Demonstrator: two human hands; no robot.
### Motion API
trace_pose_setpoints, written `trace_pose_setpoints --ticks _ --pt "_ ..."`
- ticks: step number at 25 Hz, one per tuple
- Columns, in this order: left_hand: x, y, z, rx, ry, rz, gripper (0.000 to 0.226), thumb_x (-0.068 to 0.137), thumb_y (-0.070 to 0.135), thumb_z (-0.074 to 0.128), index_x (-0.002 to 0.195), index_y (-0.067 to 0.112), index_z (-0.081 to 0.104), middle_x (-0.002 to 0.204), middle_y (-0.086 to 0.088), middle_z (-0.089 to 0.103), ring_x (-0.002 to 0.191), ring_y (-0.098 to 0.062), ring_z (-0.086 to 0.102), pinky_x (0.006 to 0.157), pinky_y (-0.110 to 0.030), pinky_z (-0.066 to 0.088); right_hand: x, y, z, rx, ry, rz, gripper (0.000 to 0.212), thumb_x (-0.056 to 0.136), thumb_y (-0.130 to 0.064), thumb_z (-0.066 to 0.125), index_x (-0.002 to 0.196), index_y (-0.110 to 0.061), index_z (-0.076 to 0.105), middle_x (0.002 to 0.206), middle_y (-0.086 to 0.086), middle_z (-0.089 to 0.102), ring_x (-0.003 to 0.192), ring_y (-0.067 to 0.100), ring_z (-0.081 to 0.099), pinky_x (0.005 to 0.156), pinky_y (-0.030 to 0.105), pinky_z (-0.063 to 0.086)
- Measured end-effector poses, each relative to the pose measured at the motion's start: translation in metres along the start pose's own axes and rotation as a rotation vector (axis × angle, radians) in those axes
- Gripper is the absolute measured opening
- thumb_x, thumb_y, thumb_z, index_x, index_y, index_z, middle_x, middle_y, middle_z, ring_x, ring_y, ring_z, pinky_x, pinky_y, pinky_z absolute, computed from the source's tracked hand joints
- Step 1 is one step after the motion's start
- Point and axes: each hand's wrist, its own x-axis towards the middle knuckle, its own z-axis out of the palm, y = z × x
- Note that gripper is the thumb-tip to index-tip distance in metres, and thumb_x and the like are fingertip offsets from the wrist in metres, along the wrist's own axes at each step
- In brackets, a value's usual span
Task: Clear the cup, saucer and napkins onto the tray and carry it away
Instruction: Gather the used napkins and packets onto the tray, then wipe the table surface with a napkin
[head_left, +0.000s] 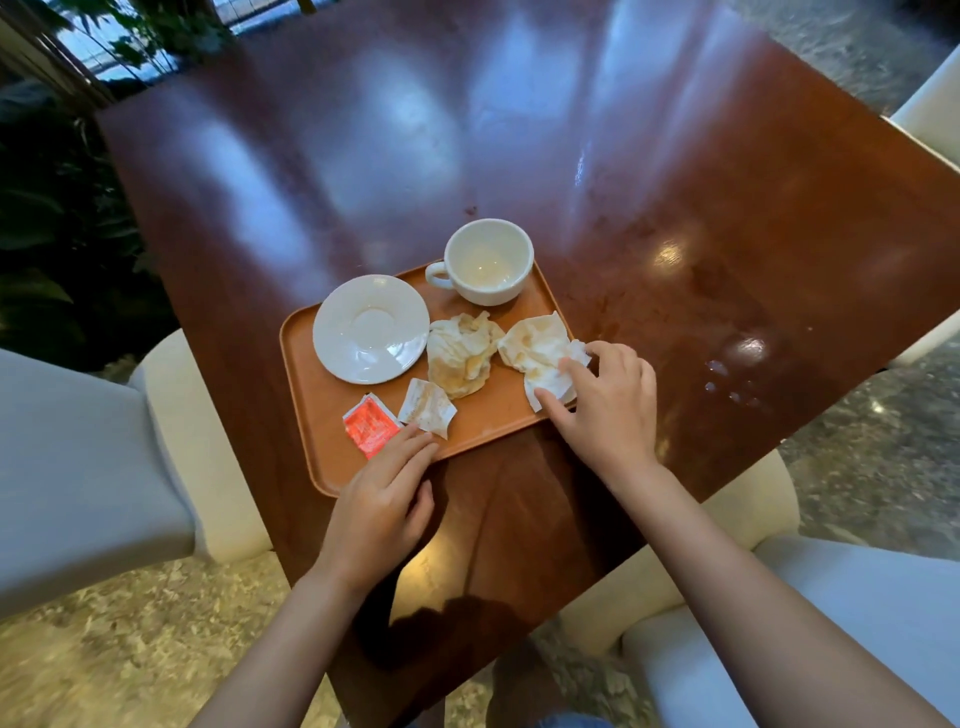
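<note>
The right hand rests on a crumpled napkin at the right rim of the tray, fingers spread and pressing the paper down rather than pinching it; the napkin overhangs that rim slightly. The left hand lies flat and loose at the tray's near edge, fingertips touching a small stained scrap of paper, gripping nothing. Beside that scrap sits a torn red packet. A second balled napkin lies in the middle of the tray, just beside the saucer, which sits flat at the left. The cup stands upright at the far corner, empty but for dregs, its handle pointing left toward the saucer.

The tray lies on the table with its long axis running from near left to far right. Everything named looks loaded, so lifting seems to be what remains. The china is likely heavy for its size and breakable, and may slide on the smooth tray; the napkins are light and could blow or slip off. Taking the tray by its two short ends, kept level, seems safest.
</note>
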Motion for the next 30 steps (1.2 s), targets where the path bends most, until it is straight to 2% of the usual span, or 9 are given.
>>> trace_pose_setpoints --ticks 4,7,10,12,15,19,23,26,30 --pt "0.014 0.029 0.016 -0.054 -0.03 0.073 0.043 0.08 0.004 0.065 0.123 0.002 0.058 0.128 -0.015 0.059 0.128 -0.024 0.047 0.102 -0.04 0.044 0.007 0.0 -0.001 0.031 0.02 -0.117 0.039 0.076 -0.018 0.072 0.112 -0.006 0.063 0.123 0.021 0.06 0.111 0.038 0.056 0.088 0.048 0.048" --pt "0.029 0.054 0.036 -0.056 -0.099 0.151 0.048 0.083 0.011 0.062 0.129 0.005 0.053 0.136 -0.016 0.052 0.133 -0.026 0.041 0.107 -0.042 0.038 0.02 0.001 0.003 0.064 -0.131 -0.338 0.053 0.08 -0.005 0.067 0.13 -0.006 0.051 0.14 0.022 0.047 0.131 0.037 0.041 0.1 0.046 0.043" --pt "0.032 0.07 0.057 0.008 -0.231 0.187 0.058 0.086 0.032 0.053 0.14 0.017 0.04 0.149 -0.013 0.036 0.141 -0.024 0.02 0.114 -0.046 0.018 0.026 0.003 0.009 0.014 -0.281 -0.34 0.048 0.091 -0.012 0.054 0.138 -0.01 0.041 0.147 0.014 0.039 0.138 0.028 0.03 0.109 0.039 0.032" --pt "0.029 0.073 0.066 0.104 -0.29 0.179 0.066 0.085 0.047 0.046 0.145 0.025 0.03 0.154 -0.01 0.025 0.143 -0.021 0.008 0.112 -0.05 0.004 0.027 0.006 0.011 -0.012 -0.276 -0.354 0.043 0.093 -0.014 0.051 0.135 -0.012 0.044 0.143 0.011 0.045 0.134 0.026 0.036 0.106 0.035 0.033" --pt "0.028 0.073 0.07 0.2 -0.321 0.174 0.071 0.083 0.055 0.043 0.146 0.028 0.025 0.155 -0.008 0.022 0.143 -0.022 0.008 0.111 -0.051 0.005 0.033 0.008 0.004 -0.024 -0.248 -0.38 0.028 0.091 -0.008 0.047 0.115 -0.009 0.06 0.118 0.008 0.062 0.112 0.025 0.054 0.089 0.034 0.046" --pt "0.028 0.071 0.072 0.17 -0.326 0.169 0.073 0.082 0.056 0.045 0.147 0.029 0.023 0.156 -0.006 0.018 0.144 -0.021 0.009 0.116 -0.042 0.006 0.02 0.035 -0.024 0.418 0.007 -0.168 0.022 0.081 0.003 0.061 0.101 -0.003 0.07 0.106 0.015 0.072 0.1 0.029 0.065 0.086 0.04 0.053" --pt "0.029 0.071 0.074 0.165 -0.35 0.155 0.075 0.083 0.058 0.043 0.148 0.032 0.016 0.157 -0.003 0.014 0.145 -0.019 0.005 0.115 -0.04 0.003 -0.005 0.141 -0.057 0.451 0.282 0.237 0.03 0.077 0.012 0.06 0.103 -0.002 0.068 0.102 0.02 0.072 0.089 0.032 0.068 0.076 0.021 0.043" --pt "0.029 0.071 0.076 0.169 -0.362 0.142 0.075 0.083 0.059 0.044 0.148 0.032 0.016 0.158 -0.003 0.014 0.145 -0.018 0.003 0.115 -0.039 0.002 -0.014 0.203 -0.057 0.243 0.23 0.315 0.034 0.08 0.011 0.057 0.111 -0.002 0.064 0.109 0.022 0.068 0.098 0.038 0.064 0.08 0.032 0.047" --pt "0.029 0.072 0.076 0.174 -0.374 0.14 0.076 0.083 0.06 0.044 0.148 0.032 0.016 0.157 -0.003 0.015 0.145 -0.02 0.007 0.114 -0.04 0.006 -0.017 0.217 -0.031 0.105 0.01 0.143 0.044 0.078 0.014 0.053 0.119 -0.002 0.059 0.136 0.027 0.046 0.127 0.042 0.041 0.1 0.049 0.039"
